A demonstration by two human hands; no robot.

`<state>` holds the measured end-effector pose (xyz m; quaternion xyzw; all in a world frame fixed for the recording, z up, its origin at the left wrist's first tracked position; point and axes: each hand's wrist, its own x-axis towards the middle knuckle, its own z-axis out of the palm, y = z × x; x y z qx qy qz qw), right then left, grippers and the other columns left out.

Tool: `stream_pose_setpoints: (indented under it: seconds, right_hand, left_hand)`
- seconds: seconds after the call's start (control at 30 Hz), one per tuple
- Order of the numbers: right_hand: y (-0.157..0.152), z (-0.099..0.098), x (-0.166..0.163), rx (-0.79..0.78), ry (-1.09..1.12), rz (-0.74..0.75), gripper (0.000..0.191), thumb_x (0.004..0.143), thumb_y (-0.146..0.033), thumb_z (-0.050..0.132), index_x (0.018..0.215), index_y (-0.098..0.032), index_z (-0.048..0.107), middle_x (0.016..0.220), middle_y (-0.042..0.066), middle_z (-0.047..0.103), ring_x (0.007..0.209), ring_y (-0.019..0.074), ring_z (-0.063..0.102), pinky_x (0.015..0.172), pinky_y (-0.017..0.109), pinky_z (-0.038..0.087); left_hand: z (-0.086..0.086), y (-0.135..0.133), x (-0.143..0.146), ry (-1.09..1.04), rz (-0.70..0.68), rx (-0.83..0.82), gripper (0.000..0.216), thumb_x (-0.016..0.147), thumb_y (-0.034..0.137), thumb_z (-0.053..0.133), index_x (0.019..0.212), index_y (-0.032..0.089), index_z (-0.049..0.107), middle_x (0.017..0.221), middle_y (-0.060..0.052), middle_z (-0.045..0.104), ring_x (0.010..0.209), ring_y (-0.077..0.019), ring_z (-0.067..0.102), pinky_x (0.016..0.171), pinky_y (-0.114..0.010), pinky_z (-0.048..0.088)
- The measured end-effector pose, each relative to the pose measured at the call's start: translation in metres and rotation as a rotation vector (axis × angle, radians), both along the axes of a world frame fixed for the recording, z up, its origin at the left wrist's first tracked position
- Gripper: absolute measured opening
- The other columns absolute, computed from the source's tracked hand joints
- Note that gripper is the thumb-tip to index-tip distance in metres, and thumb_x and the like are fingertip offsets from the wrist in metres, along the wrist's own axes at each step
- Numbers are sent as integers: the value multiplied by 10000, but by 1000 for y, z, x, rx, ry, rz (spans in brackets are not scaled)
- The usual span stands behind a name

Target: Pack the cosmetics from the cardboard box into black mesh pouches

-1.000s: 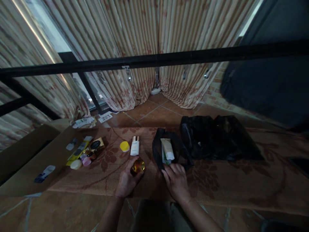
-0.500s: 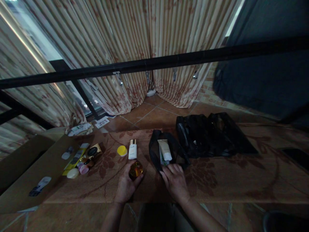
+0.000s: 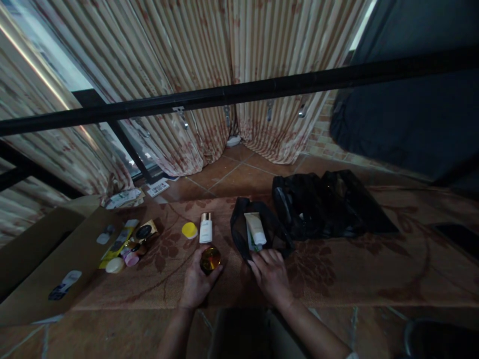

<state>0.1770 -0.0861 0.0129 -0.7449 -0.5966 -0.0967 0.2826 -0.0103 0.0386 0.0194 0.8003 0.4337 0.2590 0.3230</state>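
Note:
My left hand [image 3: 197, 281] is closed around a round amber jar [image 3: 210, 260] just above the patterned cloth. Right behind it lies a white bottle with a gold cap [image 3: 205, 228], and a yellow round lid or jar [image 3: 189, 230] is to the left of that. My right hand [image 3: 272, 276] grips the near edge of a black mesh pouch [image 3: 239, 224], its fingers curled over the rim. Inside the pouch rests a beige tube with a white cap [image 3: 255, 228], with another item partly hidden beneath it.
At the left stands an open cardboard box [image 3: 56, 264], beside several small cosmetics such as a black round compact [image 3: 143, 231]. Black mesh bags [image 3: 314, 204] lie to the right, and a dark flat phone-like object [image 3: 458, 238] is farther right. A black rail [image 3: 239, 94] crosses behind.
The view has shifted slightly. Both hands keep nearly the same places, the left still around the amber jar and the right still on the pouch edge.

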Motion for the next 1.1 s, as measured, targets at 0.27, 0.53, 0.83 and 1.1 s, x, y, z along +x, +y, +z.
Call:
stream_pose_setpoints:
  seconds: [0.27,0.53,0.83,1.1]
  right_hand:
    - [0,0,0,-7,7,-3,242,909,-311,449,1050,-201,613,805,44,572,814,176,474,780,323,344]
    - [-1,-1,0,10,-14,1,245,910,-309,447,1053,-197,611,802,46,570,816,174,479,776,319,344]
    - [-2,-2,0,-7,-19,6,256,916,-313,429,1054,-196,610,810,47,568,814,178,474,777,324,335]
    - [-4,-2,2,-18,-14,22,272,923,-325,415,1048,-185,612,817,53,575,806,182,461,767,327,323]
  left_hand:
    - [1,-1,1,-17,8,-2,498,720,364,648,1161,235,455,1062,-44,625,954,-206,624,853,-368,488]
    - [0,-1,0,-37,-16,-2,516,726,354,644,1182,235,434,1089,-54,603,996,-209,599,877,-382,472]
    - [-2,1,-1,-31,-14,20,537,712,360,659,1184,229,441,1074,-55,611,991,-210,603,871,-373,470]
    - [-4,-1,-1,-29,-16,31,562,717,368,656,1211,215,436,1138,-65,591,1043,-209,578,900,-368,457]
